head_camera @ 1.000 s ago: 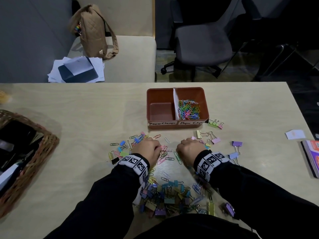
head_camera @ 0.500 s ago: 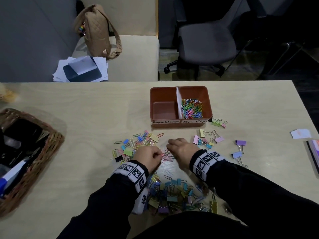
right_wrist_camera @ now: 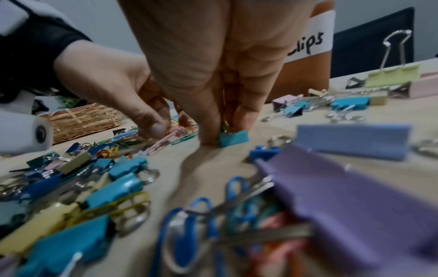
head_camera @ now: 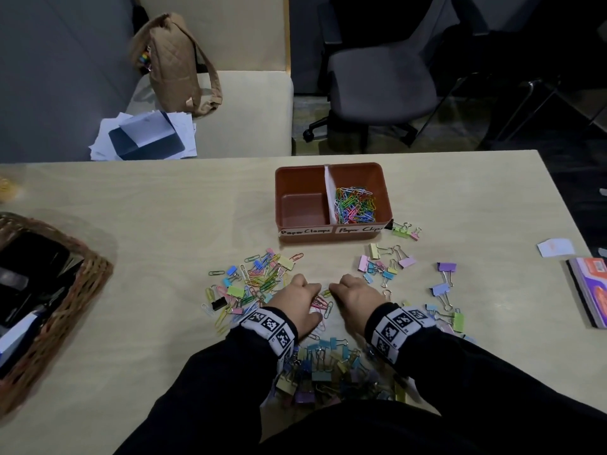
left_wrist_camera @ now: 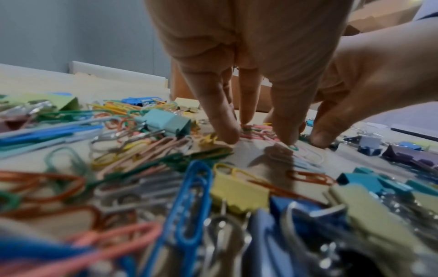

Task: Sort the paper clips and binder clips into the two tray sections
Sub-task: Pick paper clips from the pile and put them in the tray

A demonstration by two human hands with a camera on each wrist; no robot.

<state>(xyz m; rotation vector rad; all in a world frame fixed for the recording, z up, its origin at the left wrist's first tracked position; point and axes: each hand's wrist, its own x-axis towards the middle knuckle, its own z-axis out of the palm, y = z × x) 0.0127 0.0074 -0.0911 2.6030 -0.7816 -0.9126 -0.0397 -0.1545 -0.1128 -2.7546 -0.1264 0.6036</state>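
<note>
The brown tray [head_camera: 333, 236] stands mid-table; its left section is bare and its right section holds coloured paper clips [head_camera: 354, 208]. More paper clips [head_camera: 262, 277] lie scattered left of my hands, mixed with a few binder clips. A heap of binder clips [head_camera: 328, 366] lies between my wrists. My left hand [head_camera: 295, 302] has its fingertips [left_wrist_camera: 227, 135] down on pink paper clips [right_wrist_camera: 163, 142] and pinches them with the thumb. My right hand [head_camera: 354, 295] pinches a small teal binder clip [right_wrist_camera: 234, 139] against the table.
More binder clips [head_camera: 384, 267] lie right of my hands, and purple ones [head_camera: 443, 277] further right. A wicker basket [head_camera: 85, 290] sits at the left table edge, a book [head_camera: 591, 290] and a paper slip [head_camera: 555, 247] at the right.
My right hand has pulled back from the clips under the left hand and now sits beside it. Both hands stay low on the table between the clip piles.
</note>
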